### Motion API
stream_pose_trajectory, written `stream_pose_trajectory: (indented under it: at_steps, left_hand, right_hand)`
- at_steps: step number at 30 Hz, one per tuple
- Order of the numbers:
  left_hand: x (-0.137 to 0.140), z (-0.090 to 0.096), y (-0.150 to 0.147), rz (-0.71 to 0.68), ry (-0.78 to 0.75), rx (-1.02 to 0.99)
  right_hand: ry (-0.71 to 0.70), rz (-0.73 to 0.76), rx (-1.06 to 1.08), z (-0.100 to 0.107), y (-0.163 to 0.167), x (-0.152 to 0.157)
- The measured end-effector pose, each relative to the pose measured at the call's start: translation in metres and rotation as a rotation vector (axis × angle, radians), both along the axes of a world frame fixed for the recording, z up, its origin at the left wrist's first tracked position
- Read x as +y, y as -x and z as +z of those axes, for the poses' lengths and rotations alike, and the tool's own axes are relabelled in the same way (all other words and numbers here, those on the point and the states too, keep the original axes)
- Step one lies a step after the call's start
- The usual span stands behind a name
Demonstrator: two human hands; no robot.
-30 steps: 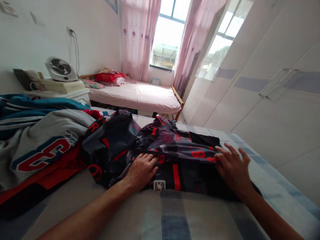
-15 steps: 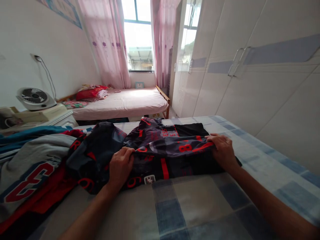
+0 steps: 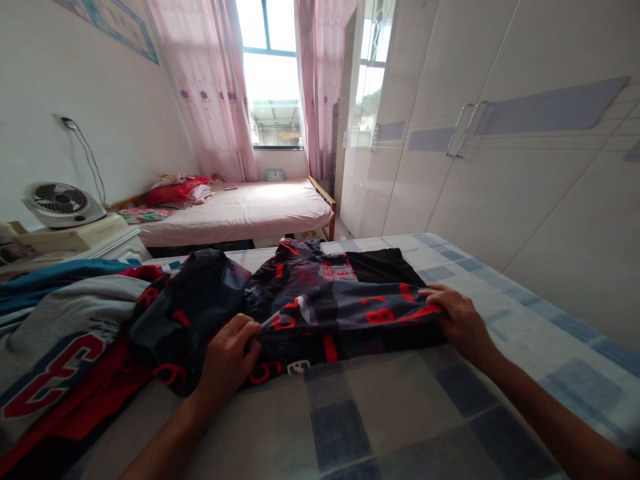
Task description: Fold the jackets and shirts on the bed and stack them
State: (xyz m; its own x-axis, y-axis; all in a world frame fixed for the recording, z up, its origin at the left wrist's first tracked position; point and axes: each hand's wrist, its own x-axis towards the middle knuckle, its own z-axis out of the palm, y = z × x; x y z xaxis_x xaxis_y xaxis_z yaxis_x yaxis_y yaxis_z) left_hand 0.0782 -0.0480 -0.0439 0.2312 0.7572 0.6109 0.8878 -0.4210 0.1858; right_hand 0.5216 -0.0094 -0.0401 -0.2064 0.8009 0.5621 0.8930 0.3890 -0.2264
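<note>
A black and dark-grey shirt point(image 3: 350, 307) with red lettering lies across the bed in front of me, one layer partly folded over the rest. My left hand point(image 3: 231, 353) pinches the left end of the raised layer, thumb and fingers closed on the cloth. At the other end, my right hand point(image 3: 463, 323) is closed on the same layer, which stretches between both hands. A bunched dark navy cloth point(image 3: 200, 293) with red marks adjoins the shirt on the left; whether it belongs to it I cannot tell.
Heaped clothes, including a grey garment point(image 3: 55, 333) with a red number, lie at the left. The checked bedsheet point(image 3: 340, 427) spreads under the shirt. Beyond are a pink-sheeted bed point(image 3: 260, 207), a fan point(image 3: 63, 200) on a cabinet, and a white wardrobe point(image 3: 430, 180) along the right.
Both hands have drawn the raised layer of the shirt nearer to me, covering more of the front part. The left hand has shifted slightly left, the right hand slightly right.
</note>
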Motion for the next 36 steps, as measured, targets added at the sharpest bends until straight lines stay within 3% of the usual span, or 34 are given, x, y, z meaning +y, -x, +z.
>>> stream_pose_trajectory:
  at_steps: [3, 5, 8, 11, 13, 16, 20, 24, 31, 36]
  left_hand:
    - [-0.006, 0.005, 0.002, -0.025, 0.143, 0.240]
    - [-0.006, 0.014, 0.000, 0.001, 0.230, 0.289]
    - [0.005, 0.033, -0.012, 0.068, 0.267, 0.188]
    - [0.026, 0.042, -0.038, -0.017, 0.251, 0.112]
    - [0.038, 0.035, -0.057, -0.137, 0.248, 0.160]
    - [0.048, 0.008, -0.071, -0.191, 0.294, 0.263]
    - [0.048, -0.026, -0.059, -0.074, 0.357, 0.272]
    - [0.044, -0.031, -0.051, -0.006, 0.401, 0.266]
    - [0.045, -0.010, -0.056, -0.020, 0.498, 0.165]
    - [0.095, 0.026, -0.032, 0.096, 0.525, -0.073]
  right_hand:
    - [0.151, 0.084, -0.128, -0.015, -0.012, -0.006]
    - [0.212, 0.080, -0.148, -0.013, -0.016, -0.008]
    - [0.208, 0.044, -0.074, 0.015, 0.004, -0.004]
    - [0.150, 0.086, -0.030, 0.044, 0.056, 0.003]
    - [0.175, 0.225, -0.095, 0.047, 0.095, 0.009]
    - [0.289, 0.362, -0.202, 0.024, 0.128, 0.019]
    - [0.388, 0.252, -0.258, -0.017, 0.100, 0.036]
    - [0.414, 0.012, -0.336, -0.031, 0.049, 0.056]
    - [0.415, -0.303, -0.455, -0.022, 0.005, 0.080]
    - [0.252, -0.312, -0.430, 0.003, -0.004, 0.122]
